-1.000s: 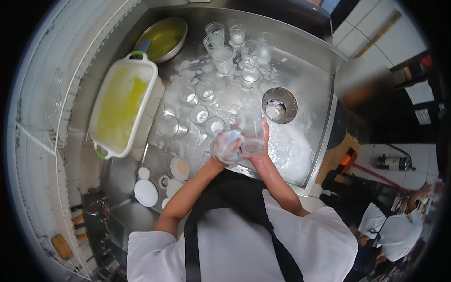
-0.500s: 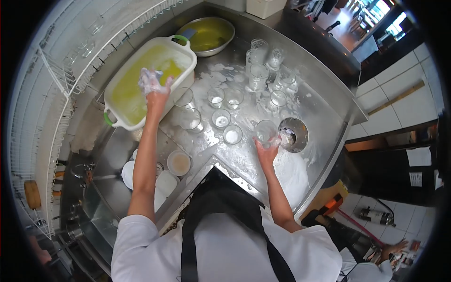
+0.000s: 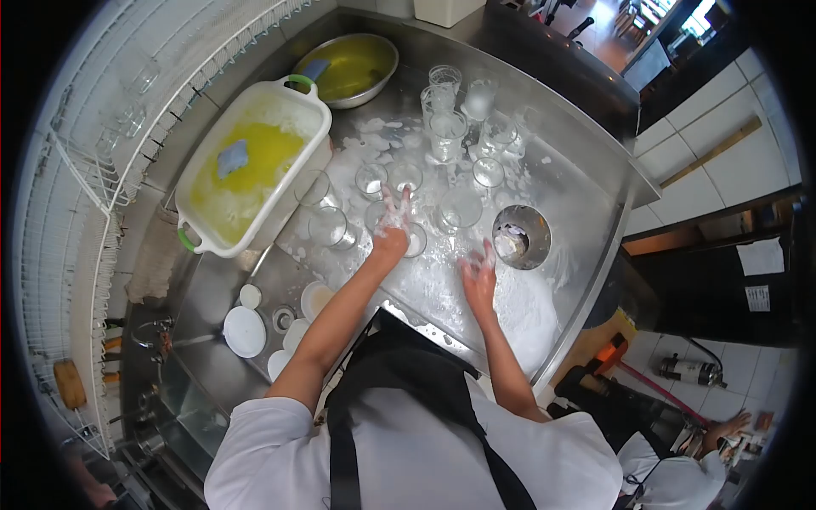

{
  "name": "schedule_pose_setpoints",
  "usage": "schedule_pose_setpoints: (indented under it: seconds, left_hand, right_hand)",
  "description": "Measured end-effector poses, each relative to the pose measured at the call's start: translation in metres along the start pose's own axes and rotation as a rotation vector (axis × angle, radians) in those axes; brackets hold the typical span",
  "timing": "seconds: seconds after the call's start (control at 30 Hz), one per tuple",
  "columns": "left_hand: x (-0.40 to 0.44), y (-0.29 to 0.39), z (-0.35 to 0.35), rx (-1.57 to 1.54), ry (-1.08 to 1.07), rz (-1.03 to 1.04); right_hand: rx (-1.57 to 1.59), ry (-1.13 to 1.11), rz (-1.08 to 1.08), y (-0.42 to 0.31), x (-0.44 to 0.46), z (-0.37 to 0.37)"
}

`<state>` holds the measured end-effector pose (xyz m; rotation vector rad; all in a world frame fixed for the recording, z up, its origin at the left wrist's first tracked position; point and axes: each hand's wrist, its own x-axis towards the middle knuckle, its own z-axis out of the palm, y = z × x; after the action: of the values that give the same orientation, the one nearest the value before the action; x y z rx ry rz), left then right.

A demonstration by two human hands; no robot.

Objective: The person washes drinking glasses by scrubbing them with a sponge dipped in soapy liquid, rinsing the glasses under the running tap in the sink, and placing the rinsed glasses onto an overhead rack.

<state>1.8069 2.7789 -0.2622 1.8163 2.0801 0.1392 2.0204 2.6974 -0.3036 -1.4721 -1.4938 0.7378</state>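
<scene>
My left hand (image 3: 392,231), wet with suds, reaches over a group of short drinking glasses, its fingers stretched apart. Its fingertips are at the near side of one glass (image 3: 405,177); whether they touch it I cannot tell. Partly under this hand is another glass (image 3: 415,241). My right hand (image 3: 480,276) is open and holds nothing, just below a larger glass (image 3: 461,208) standing on the foamy steel counter (image 3: 425,285). A blue sponge (image 3: 232,159) lies in the yellow-green soapy water of a white tub (image 3: 270,223) on the left.
Taller glasses (image 3: 447,136) stand at the back. Beside my right hand is a metal container (image 3: 534,223) with something inside. A steel bowl (image 3: 389,72) of yellowish liquid sits behind the tub. White dishes (image 3: 245,331) lie lower left. Another person (image 3: 676,476) is at the lower right.
My left hand has let go of the sponge in the tub and moved right to the short glasses. My right hand has released the larger glass, which now stands on the counter.
</scene>
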Motion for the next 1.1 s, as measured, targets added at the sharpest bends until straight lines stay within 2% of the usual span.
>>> schedule_pose_setpoints:
  seconds: [0.07, 0.1, 0.17, 0.2, 0.23, 0.3, 0.43, 0.5, 0.53, 0.6, 0.63, 0.67, 0.73, 0.77, 0.83, 0.9, 0.97, 1.0, 1.07, 1.1]
  left_hand:
    - [0.011, 0.000, -0.005, 0.198, 0.016, 0.099]
    - [0.021, -0.001, -0.008, 0.194, 0.025, 0.093]
    - [0.042, -0.003, -0.013, 0.301, -0.117, 0.062]
    - [0.045, -0.004, -0.013, -0.039, -0.022, -0.120]
    - [0.053, -0.008, -0.008, -0.041, -0.018, -0.124]
    - [0.071, -0.023, 0.018, 0.219, 0.052, 0.100]
    - [0.050, -0.017, 0.026, 0.035, -0.022, 0.034]
    - [0.023, -0.003, 0.019, 0.071, 0.081, 0.077]
    - [0.013, 0.001, 0.008, -0.013, 0.052, 0.081]
    - [0.008, -0.004, 0.011, -0.050, 0.054, 0.097]
    - [0.008, -0.008, 0.010, -0.091, 0.060, 0.119]
    - [0.007, -0.013, 0.011, -0.092, 0.075, 0.098]
    - [0.001, -0.030, 0.014, -0.433, -0.020, 0.022]
    - [-0.003, -0.041, 0.018, -0.437, 0.011, -0.017]
    - [-0.017, -0.058, 0.027, -0.615, -0.012, 0.110]
    - [-0.049, -0.052, 0.030, -0.730, 0.112, 0.160]
    - [-0.090, -0.039, 0.003, -0.867, 0.097, 0.064]
    - [-0.105, -0.049, -0.010, -0.871, 0.152, 0.014]
    - [-0.144, -0.061, -0.024, -1.108, 0.160, 0.249]
    - [-0.163, -0.064, -0.038, -1.116, 0.195, 0.228]
  right_hand:
    - [-0.012, -0.027, 0.147, 0.010, -0.025, -0.016]
    - [-0.014, 0.006, 0.193, 0.011, -0.035, -0.022]
    - [-0.018, 0.032, 0.234, 0.011, -0.049, -0.031]
    - [0.010, 0.045, 0.268, 0.012, -0.052, -0.034]
    - [0.037, 0.059, 0.304, 0.014, -0.055, -0.036]
    - [0.010, 0.049, 0.320, 0.020, -0.059, -0.038]
    - [0.242, -0.073, 0.428, 0.025, -0.072, -0.015]
    - [0.538, -0.199, 0.618, 0.012, -0.073, 0.000]
    - [0.540, -0.211, 0.617, 0.008, -0.071, 0.008]
    - [0.805, -0.368, 0.911, 0.007, -0.065, 0.025]
    - [0.805, -0.386, 0.905, 0.006, -0.060, 0.034]
    - [0.937, -0.409, 0.935, 0.005, -0.054, 0.042]
    - [1.153, -0.513, 0.971, -0.004, -0.040, 0.053]
    - [1.141, -0.567, 0.971, -0.010, -0.033, 0.057]
    - [1.355, -0.427, 1.159, -0.026, -0.020, 0.070]
    - [1.366, -0.612, 1.081, -0.035, -0.013, 0.070]
    - [1.618, -0.767, 0.843, -0.049, -0.014, 0.069]
    - [1.599, -0.846, 0.865, -0.080, -0.014, 0.064]
    - [1.474, -0.847, 0.991, -0.144, -0.027, 0.033]
    - [1.450, -0.887, 1.000, -0.150, -0.036, 0.036]
